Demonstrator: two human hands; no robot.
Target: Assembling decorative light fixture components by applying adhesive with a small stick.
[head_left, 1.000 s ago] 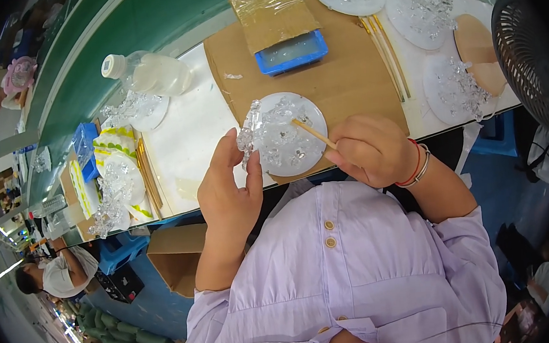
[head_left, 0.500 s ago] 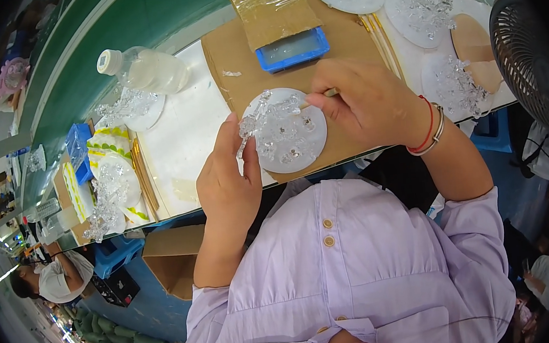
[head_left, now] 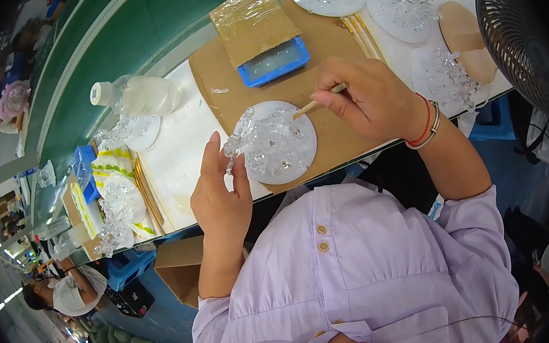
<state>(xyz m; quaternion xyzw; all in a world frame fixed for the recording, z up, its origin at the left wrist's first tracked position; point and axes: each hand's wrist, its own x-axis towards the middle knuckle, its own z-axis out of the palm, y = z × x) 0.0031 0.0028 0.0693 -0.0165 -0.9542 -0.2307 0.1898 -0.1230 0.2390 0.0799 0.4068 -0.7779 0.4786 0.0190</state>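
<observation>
A round white disc (head_left: 308,144) lies on the cardboard before me, with a pile of small clear, glassy pieces (head_left: 272,142) on it. At the disc's left edge my left hand (head_left: 219,192) pinches a clear beaded piece (head_left: 231,154) between thumb and fingers; whether it is joined to the pile I cannot tell. From the right, my right hand (head_left: 369,101) grips a thin wooden stick (head_left: 308,109), its tip over the pile's upper right. Beyond the disc stands a shallow blue tray (head_left: 277,72) with pale, translucent contents, partly covered by a taped cardboard flap (head_left: 254,26).
Flat brown cardboard (head_left: 229,103) covers the table's middle. A plastic bottle (head_left: 144,95) lies left. More discs with clear pieces stand around, including a far one (head_left: 328,0). Thin sticks (head_left: 363,38) lie at right, near a black fan (head_left: 521,45). A person (head_left: 76,290) sits at far left.
The stick has drawn back slightly and shows more of its length. My left thumb and fingers keep their pinch. The whole view has shifted a little.
</observation>
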